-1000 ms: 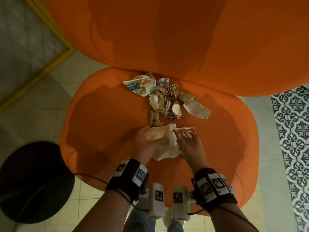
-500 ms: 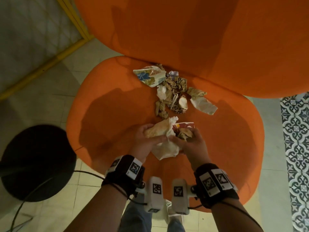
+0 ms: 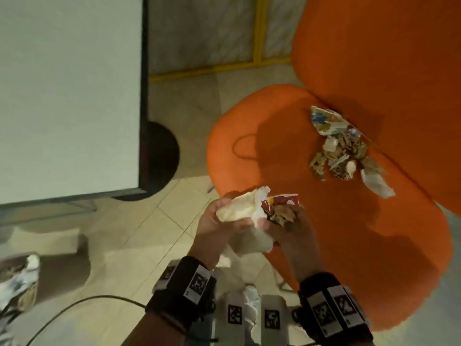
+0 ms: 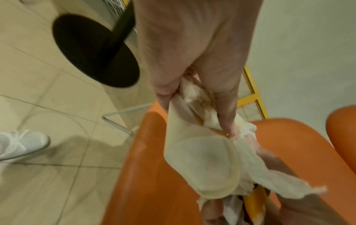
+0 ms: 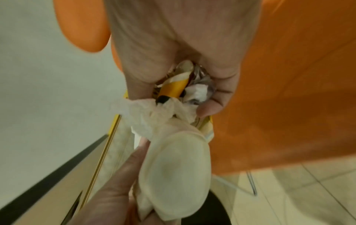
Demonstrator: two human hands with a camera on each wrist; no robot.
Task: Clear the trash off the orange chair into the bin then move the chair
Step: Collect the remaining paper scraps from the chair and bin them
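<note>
Trash (image 3: 249, 216) — 2 hands, left hand (image 3: 214, 228) and right hand (image 3: 294, 236), fingers curled, clutch it beside chair (image 3: 374, 233).

An orange chair (image 3: 349, 233), a cream-white napkin (image 3: 239, 208), a red-printed wrapper (image 3: 282, 199) and a black round base (image 3: 162, 156) are seen.

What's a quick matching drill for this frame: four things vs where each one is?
Things:
1. crumpled white paper wrapper
2. red printed wrapper with brown scraps
3. pile of crumpled paper scraps
4. round black table base

Places:
A. lying on the seat of the orange chair, near the backrest
B. gripped in the left hand
C. standing on the tiled floor, left of the chair
D. gripped in the right hand

Pairs: 1-B, 2-D, 3-A, 4-C
</note>
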